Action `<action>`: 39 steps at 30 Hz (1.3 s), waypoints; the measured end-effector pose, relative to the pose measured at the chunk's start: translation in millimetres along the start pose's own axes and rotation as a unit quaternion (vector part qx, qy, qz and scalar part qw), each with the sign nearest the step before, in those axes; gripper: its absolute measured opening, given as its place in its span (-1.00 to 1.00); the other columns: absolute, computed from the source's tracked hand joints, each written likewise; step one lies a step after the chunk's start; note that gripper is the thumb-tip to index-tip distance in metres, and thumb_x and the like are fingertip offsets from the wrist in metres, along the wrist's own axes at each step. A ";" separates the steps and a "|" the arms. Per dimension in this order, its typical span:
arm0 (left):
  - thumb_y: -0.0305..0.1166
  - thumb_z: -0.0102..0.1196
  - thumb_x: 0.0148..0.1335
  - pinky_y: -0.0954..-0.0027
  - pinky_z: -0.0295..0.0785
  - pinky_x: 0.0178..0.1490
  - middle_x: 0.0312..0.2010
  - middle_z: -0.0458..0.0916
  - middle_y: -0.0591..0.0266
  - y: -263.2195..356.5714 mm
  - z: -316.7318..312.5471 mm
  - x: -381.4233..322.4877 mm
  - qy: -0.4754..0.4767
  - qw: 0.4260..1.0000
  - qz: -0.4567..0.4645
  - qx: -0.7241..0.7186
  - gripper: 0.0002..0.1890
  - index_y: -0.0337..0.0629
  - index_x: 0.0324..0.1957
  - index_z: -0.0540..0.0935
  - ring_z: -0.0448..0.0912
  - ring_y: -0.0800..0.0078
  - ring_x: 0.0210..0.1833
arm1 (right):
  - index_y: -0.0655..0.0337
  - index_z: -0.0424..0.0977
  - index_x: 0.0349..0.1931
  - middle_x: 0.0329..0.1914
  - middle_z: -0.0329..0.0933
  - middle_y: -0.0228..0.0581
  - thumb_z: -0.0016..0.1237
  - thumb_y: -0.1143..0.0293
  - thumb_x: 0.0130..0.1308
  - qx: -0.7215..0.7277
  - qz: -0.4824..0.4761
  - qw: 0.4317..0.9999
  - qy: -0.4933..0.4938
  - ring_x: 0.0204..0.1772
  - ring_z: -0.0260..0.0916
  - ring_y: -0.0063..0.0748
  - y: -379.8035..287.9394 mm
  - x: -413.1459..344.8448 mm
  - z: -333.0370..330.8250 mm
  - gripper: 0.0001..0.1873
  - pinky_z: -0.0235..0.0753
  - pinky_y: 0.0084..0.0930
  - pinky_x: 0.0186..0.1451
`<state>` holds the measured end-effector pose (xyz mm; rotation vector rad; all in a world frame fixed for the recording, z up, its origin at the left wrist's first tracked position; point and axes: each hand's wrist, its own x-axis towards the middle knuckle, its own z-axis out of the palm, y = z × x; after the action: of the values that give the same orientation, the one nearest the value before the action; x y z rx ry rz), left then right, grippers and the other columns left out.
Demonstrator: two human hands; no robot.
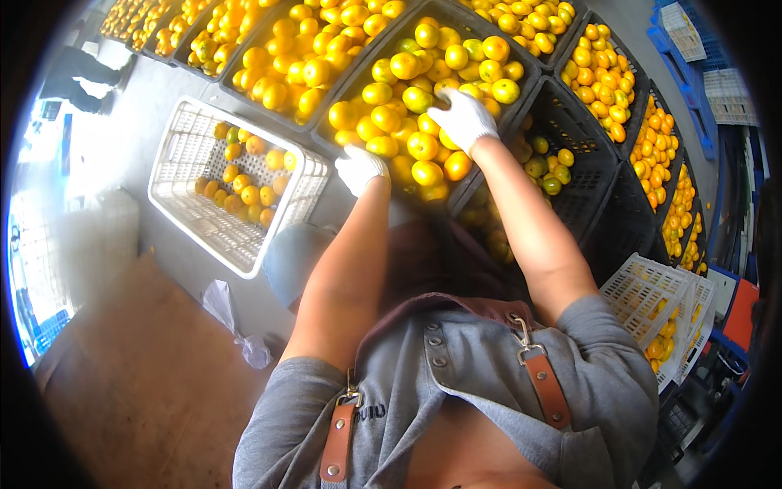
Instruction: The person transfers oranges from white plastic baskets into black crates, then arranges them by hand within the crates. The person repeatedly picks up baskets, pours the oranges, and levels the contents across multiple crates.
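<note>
Both my hands wear white gloves. My right hand (462,119) reaches over a black plastic crate (528,91) full of orange and greenish citrus fruit (421,145), its fingertips among the fruit; whether it grips one cannot be told. My left hand (361,171) is at the near left corner of that crate, its fingers partly hidden, and no fruit shows in it. To the left a white plastic basket (226,114) stands tilted in view on the grey floor, with several orange fruits (249,194) spread over its bottom.
More filled black crates (293,61) extend left and right. A partly filled black crate (580,177) is beside my right forearm. A white crate of fruit (647,299) is at lower right, a plastic bag (235,324) on the floor, blue pallets (684,91) at upper right. Another person's legs (82,76) are upper left.
</note>
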<state>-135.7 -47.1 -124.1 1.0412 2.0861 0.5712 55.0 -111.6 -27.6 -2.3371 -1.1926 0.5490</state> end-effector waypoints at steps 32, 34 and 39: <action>0.14 -0.14 0.58 -0.09 0.49 0.32 0.14 0.69 -0.28 0.9 2.6 -0.2 0.014 1.000 -0.011 0.000 -0.34 -0.34 0.21 0.59 0.65 -0.22 0.19 | 0.20 0.70 0.03 0.10 0.72 0.05 0.23 -0.06 0.23 -0.150 -0.099 0.962 -0.204 0.20 0.65 0.09 -22.0 -38.8 -13.4 -0.45 0.63 -0.07 0.28; 0.14 -0.13 0.58 -0.09 0.50 0.30 0.13 0.69 -0.25 2.0 1.6 -1.3 0.013 1.000 -0.017 -0.002 -0.36 -0.32 0.21 0.59 0.66 -0.21 0.18 | 0.23 0.69 0.13 0.15 0.72 0.06 0.28 -0.04 0.21 -0.058 -0.095 0.978 -0.177 0.20 0.67 0.04 -13.6 -13.5 -30.6 -0.39 0.62 -0.17 0.30; 0.12 -0.10 0.57 -0.09 0.52 0.29 0.12 0.70 -0.23 8.2 -2.4 -3.6 0.019 0.999 -0.029 0.013 -0.38 -0.30 0.22 0.60 0.67 -0.19 0.17 | 0.18 0.69 0.15 0.14 0.73 0.07 0.22 0.11 0.30 -0.119 -0.104 0.968 -0.194 0.22 0.67 0.02 -12.1 64.6 -45.6 -0.51 0.62 -0.18 0.33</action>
<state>-132.0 -45.4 -115.7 0.9894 2.1554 0.5403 106.9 -61.7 7.2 -2.3201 -1.7475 0.8567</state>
